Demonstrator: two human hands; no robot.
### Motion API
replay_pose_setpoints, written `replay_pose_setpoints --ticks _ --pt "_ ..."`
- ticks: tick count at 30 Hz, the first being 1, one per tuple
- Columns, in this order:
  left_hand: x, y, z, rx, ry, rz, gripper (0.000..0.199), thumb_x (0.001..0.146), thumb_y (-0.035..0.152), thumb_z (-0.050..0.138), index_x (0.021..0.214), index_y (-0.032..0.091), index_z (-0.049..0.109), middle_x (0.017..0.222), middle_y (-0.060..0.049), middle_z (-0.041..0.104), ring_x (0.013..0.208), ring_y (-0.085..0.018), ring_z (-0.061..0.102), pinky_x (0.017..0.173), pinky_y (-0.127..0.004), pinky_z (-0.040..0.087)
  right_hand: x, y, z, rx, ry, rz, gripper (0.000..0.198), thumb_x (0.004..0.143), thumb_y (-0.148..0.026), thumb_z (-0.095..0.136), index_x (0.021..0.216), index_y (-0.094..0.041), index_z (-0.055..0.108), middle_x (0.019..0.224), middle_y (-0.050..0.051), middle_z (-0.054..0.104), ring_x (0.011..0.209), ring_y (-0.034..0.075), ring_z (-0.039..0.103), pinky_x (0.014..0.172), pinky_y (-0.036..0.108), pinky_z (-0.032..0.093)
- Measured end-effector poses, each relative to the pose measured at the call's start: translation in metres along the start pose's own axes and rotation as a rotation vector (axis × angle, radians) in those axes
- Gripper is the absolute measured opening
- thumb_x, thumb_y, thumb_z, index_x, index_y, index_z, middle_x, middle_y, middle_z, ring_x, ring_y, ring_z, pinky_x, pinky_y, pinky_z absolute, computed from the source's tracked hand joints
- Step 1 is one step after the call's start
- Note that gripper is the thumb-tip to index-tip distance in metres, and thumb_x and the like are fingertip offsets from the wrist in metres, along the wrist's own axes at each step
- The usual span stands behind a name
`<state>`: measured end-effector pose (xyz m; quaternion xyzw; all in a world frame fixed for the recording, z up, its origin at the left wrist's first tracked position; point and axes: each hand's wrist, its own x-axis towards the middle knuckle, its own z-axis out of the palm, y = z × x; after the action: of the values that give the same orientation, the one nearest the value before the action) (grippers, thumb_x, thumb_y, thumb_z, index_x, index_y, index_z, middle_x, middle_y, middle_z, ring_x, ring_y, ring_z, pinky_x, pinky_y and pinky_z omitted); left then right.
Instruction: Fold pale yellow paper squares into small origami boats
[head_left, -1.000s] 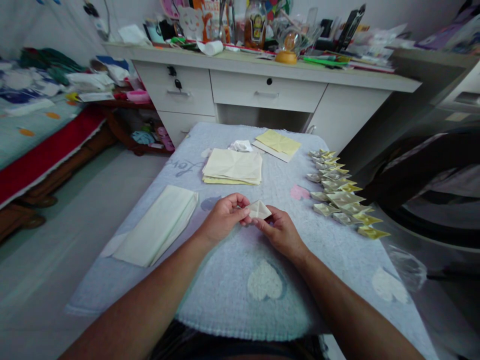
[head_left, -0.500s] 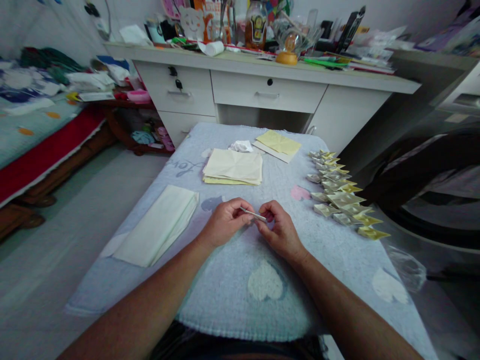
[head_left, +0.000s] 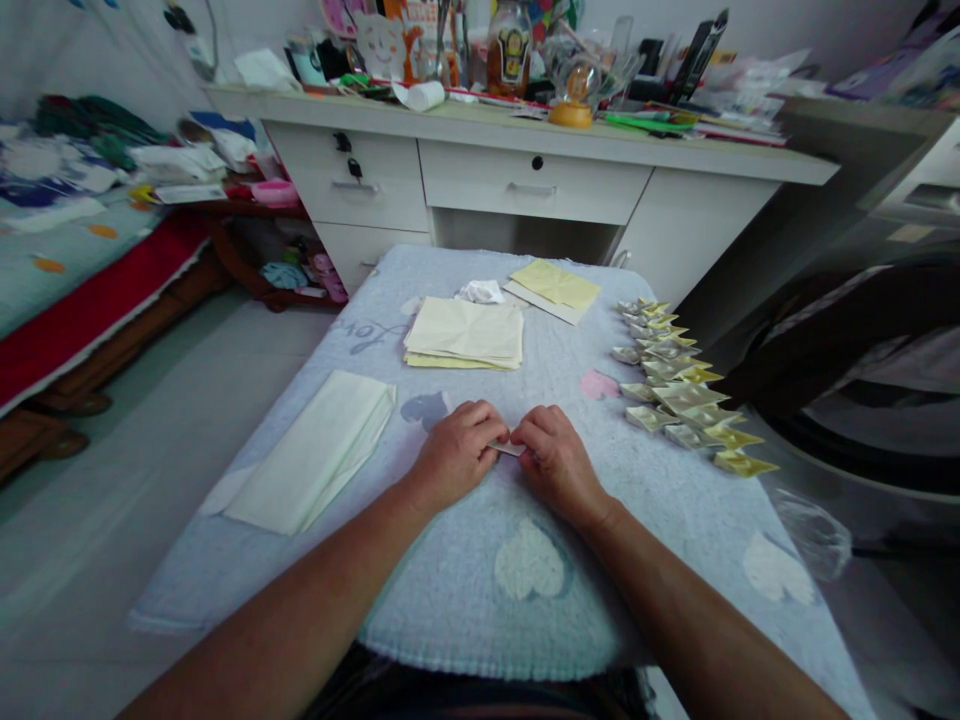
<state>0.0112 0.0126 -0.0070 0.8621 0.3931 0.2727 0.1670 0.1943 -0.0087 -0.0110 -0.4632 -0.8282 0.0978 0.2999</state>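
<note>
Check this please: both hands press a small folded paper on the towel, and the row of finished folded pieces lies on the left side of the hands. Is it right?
Not quite. The head view shows the row of finished folded pieces to the right of the hands, not the left. The rest stands: left hand and right hand press the small folded paper on the towel.

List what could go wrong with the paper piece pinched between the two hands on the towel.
The folded piece is almost hidden between the left hand and right hand, so a crease might go in crooked unseen. The soft towel beneath may give, blurring the fold. A right elbow swing could scatter the finished pieces.
</note>
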Motion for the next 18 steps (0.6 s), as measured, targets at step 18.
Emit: replay_pose_setpoints --ticks 18 --pt "-0.004 -0.002 -0.006 0.033 -0.193 0.05 0.011 0.087 0.019 0.061 0.081 0.019 0.071 0.082 -0.004 0.062 0.082 -0.017 0.057 0.073 -0.029 0.043 -0.002 0.009 -0.017 0.156 -0.188 0.102 0.011 0.079 -0.008 0.066 0.079 -0.019 0.065 0.089 0.004 0.06 0.088 0.019 0.052 0.079 0.032 0.037"
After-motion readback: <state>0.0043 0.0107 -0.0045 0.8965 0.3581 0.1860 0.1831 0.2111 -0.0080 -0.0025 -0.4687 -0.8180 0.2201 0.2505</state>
